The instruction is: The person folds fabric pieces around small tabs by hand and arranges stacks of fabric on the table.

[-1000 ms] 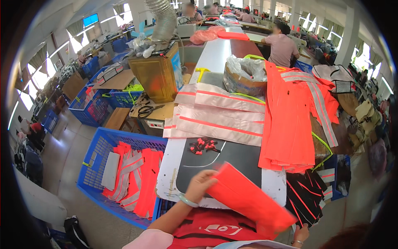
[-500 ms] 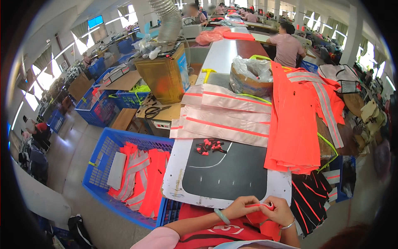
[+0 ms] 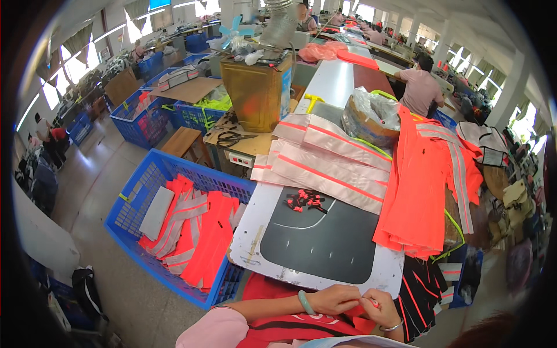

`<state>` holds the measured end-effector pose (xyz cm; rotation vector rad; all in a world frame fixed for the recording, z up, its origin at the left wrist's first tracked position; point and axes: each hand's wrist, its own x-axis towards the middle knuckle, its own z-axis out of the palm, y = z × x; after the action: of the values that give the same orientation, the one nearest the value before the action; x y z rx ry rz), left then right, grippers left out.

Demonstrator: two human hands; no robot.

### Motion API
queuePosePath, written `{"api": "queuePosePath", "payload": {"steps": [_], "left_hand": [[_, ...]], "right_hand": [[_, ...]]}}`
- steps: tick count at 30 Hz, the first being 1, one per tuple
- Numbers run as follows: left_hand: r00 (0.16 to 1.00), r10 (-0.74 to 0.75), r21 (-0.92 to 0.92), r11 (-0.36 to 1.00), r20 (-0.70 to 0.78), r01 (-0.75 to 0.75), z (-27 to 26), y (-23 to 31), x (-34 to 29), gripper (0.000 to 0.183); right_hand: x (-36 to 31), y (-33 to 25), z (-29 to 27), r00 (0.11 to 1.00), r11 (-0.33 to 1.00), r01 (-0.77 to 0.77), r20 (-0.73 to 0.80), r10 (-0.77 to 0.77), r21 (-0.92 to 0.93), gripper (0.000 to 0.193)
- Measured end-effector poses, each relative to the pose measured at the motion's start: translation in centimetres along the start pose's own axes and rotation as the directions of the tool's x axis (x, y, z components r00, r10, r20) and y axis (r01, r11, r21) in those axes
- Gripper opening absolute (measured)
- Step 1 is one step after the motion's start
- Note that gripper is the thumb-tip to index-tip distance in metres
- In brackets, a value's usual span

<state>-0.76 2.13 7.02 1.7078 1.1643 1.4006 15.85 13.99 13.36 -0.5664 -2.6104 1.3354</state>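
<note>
Both hands are together at the near edge of the white worktable, over my lap. My left hand, with a green bangle at its wrist, is closed, its fingertips meeting the other hand. My right hand, wearing a silver bracelet, pinches a piece of bright orange fabric. Most of that piece is hidden behind the fingers. Beyond the hands, a dark mat carries a small heap of black-and-pink bits. Pale strips with orange lines lie past it, beside layered orange fabric panels hanging over the right edge.
A blue crate of orange and grey pieces stands on the floor at left. Scissors lie near a brown metal box. A plastic-lined container sits beyond the strips. Black striped pieces hang at right. Another person sits farther off.
The view has turned, so the table sits lower and the crate more to the left. My hands have drawn closer together, and the fold of orange fabric between them shows less.
</note>
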Motion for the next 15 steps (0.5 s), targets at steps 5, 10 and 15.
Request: {"api": "queuePosePath", "payload": {"steps": [5,10,15], "left_hand": [[0.992,0.062,0.029,0.998,-0.112,-0.059,-0.1,-1.3,-0.8,0.007],[0.972,0.108,0.127,0.988,-0.207,-0.082,0.3,-0.6,0.5,0.004],[0.946,-0.239,-0.093,0.970,-0.217,0.224,1.0,-1.8,0.0,0.014]], "right_hand": [[0.7,1.2,1.9,0.996,0.978,-0.070,-0.041,0.079,0.195,0.013],[0.4,0.1,1.4,0.967,0.924,-0.162,-0.132,0.219,0.345,0.011],[1.0,2.3,0.4,0.979,0.966,-0.126,-0.129,0.158,0.225,0.025]]}}
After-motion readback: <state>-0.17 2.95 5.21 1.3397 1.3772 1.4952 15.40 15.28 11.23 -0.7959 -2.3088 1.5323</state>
